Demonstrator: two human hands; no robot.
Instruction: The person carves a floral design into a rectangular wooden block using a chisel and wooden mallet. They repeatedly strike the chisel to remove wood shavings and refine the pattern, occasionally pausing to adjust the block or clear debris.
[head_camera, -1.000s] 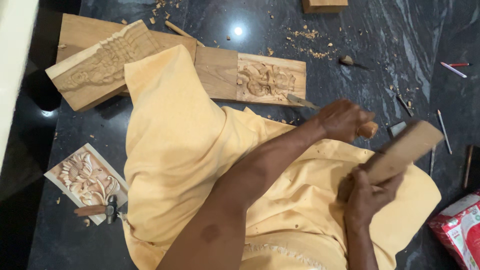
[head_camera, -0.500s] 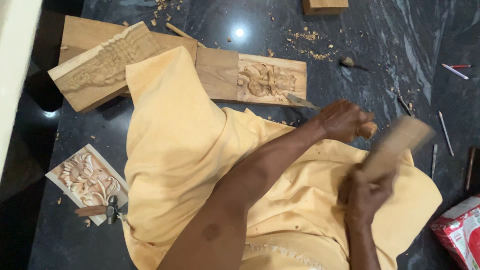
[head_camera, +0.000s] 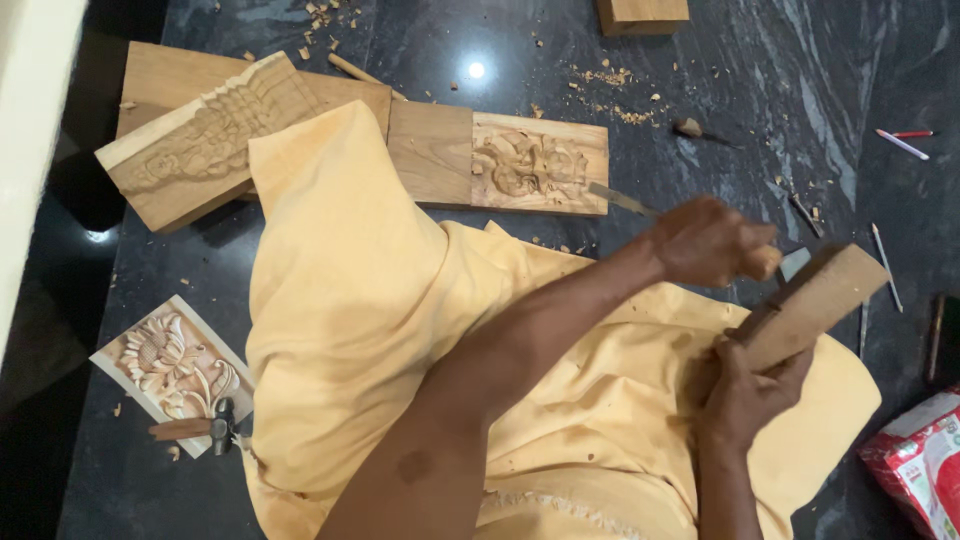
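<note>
While left hand (head_camera: 712, 243) grips chisel (head_camera: 622, 200) — right hand (head_camera: 745, 390) holds flat wooden mallet (head_camera: 815, 305)

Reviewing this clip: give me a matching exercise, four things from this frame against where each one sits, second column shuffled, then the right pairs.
Things:
1. chisel
2. flat wooden mallet
3. small hammer
4. red packet

Places:
A. lower right corner of the floor
B. in the left hand, blade toward the carved panel
C. on the floral carved tile
D. in the right hand

Pairs: 1-B, 2-D, 3-C, 4-A
</note>
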